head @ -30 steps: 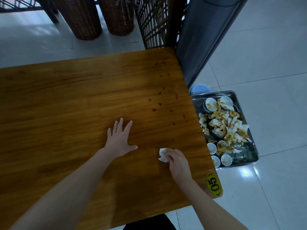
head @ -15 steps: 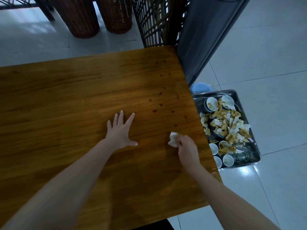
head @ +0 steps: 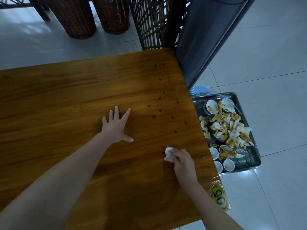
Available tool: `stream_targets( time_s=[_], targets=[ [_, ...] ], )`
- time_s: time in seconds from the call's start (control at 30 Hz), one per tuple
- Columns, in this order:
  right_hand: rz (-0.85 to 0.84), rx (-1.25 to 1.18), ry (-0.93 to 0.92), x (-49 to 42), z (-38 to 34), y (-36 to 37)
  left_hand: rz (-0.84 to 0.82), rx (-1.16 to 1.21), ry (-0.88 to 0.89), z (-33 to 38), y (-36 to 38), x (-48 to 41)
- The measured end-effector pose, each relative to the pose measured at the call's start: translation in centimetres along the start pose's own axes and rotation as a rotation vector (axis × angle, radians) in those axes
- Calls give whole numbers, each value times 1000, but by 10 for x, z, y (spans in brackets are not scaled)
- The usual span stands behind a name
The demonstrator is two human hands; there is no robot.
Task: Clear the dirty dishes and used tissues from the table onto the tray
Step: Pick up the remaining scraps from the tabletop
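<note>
Wooden table (head: 66, 100): right grip (head: 184, 163) pinches tissue (head: 168, 154), half hidden; tray (head: 216, 95) edge occluded.

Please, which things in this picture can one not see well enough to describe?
- The held tissue, head view: the right hand covers most of it.
- The tray, head view: the table edge hides part of its left side; the piled tissues hide what lies beneath.
- The blue ribbed object, head view: mostly behind table and tray; cannot be identified.
</note>
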State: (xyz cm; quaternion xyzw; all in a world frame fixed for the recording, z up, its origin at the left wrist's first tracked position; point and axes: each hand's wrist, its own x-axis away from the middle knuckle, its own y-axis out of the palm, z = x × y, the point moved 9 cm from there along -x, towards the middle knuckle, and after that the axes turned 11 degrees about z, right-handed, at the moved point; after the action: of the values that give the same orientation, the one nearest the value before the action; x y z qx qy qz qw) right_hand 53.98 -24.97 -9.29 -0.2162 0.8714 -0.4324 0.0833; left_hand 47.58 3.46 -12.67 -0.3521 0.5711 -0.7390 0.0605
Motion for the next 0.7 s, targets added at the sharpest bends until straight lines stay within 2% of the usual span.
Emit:
stream_targets(
  time_s=[0.1, 0.27, 0.4, 0.47, 0.6, 0.7],
  targets=[
    [86, -19, 139, -53, 12, -12, 4, -32, -14, -4, -5, -10],
    [145, 35, 157, -131, 17, -27, 1, -67, 6, -3, -21, -36],
    [222, 67, 179, -133, 14, -28, -19, -101, 3, 0, -25, -44],
    [165, 41, 128, -112, 4, -15, -20, -97, 0, 1, -22, -43],
    [56, 43, -116, -47, -33, 13, -13, -91, -15, 1, -24, -44],
    [32, 44, -177, -28, -37, 23, -11, -90, -35, 0, -24, -45]
  ],
)
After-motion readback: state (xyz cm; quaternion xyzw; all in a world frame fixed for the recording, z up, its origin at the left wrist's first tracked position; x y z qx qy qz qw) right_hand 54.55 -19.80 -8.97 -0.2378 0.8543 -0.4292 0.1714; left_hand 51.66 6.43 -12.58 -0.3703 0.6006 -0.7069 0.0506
